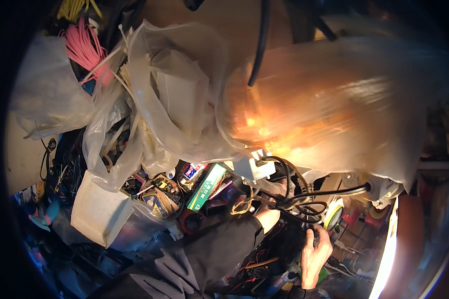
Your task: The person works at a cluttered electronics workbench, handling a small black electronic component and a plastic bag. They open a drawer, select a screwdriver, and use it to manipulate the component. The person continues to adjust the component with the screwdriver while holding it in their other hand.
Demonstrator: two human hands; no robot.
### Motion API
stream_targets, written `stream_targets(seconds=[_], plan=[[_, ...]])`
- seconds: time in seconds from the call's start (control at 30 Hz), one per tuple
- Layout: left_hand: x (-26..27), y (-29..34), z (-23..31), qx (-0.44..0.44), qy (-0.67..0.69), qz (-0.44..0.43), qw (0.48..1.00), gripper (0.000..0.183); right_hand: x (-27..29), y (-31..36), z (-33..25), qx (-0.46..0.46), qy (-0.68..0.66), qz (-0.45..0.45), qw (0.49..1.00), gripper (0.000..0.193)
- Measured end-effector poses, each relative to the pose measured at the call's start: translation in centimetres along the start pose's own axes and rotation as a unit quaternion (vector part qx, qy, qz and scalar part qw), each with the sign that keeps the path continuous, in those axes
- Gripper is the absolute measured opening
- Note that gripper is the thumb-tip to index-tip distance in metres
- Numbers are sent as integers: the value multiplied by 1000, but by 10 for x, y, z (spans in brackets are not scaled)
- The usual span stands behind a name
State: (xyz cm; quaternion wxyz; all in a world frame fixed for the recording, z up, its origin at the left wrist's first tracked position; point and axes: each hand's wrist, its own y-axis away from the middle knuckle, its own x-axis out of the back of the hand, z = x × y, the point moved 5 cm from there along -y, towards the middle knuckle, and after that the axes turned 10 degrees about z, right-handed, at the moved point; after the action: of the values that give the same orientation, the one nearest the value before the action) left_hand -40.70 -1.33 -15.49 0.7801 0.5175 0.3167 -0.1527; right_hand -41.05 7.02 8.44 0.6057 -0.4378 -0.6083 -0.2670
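Observation:
A coiled black cable [297, 203] with a tied middle lies across the centre right. My left hand [268, 218] comes in from the lower left in a dark sleeve and appears closed around the coil; its fingers are mostly hidden behind the loops. A white plug-like box [254, 167] with a black lead sits just above that hand. Just below the coil's lower loops, my right hand [316, 250] has its thumb and bent fingers apart, with nothing visible between them. Whether its fingertips touch the cable is unclear.
Large clear plastic bags [334, 104] fill the far side, one lit orange. A green-and-white box [207, 188] and a cardboard box of small parts [159, 202] stand left of the cable. An off-white tray [102, 209] and pink wires [85, 45] are farther left. A bright lamp strip [388, 254] glows at right.

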Motion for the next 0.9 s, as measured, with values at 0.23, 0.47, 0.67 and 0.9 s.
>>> stream_targets(seconds=[0.23, 0.47, 0.67, 0.9], plan=[[-1, 48, 33, 27, 30, 32, 999, 36, 18, 38, -21, 76, -159, 87, 981, 16], [30, 131, 64, 62, -55, -9, 997, 39, -4, 78, -29, 16, -255, 50, 966, 39], [76, 173, 54, 92, -148, -14, 985, 33, -27, 104, -29, 87, -248, -3, 965, 49], [108, 185, 34, 77, -189, -18, 979, 32, -44, 132, -6, 70, -261, -11, 963, 31]])
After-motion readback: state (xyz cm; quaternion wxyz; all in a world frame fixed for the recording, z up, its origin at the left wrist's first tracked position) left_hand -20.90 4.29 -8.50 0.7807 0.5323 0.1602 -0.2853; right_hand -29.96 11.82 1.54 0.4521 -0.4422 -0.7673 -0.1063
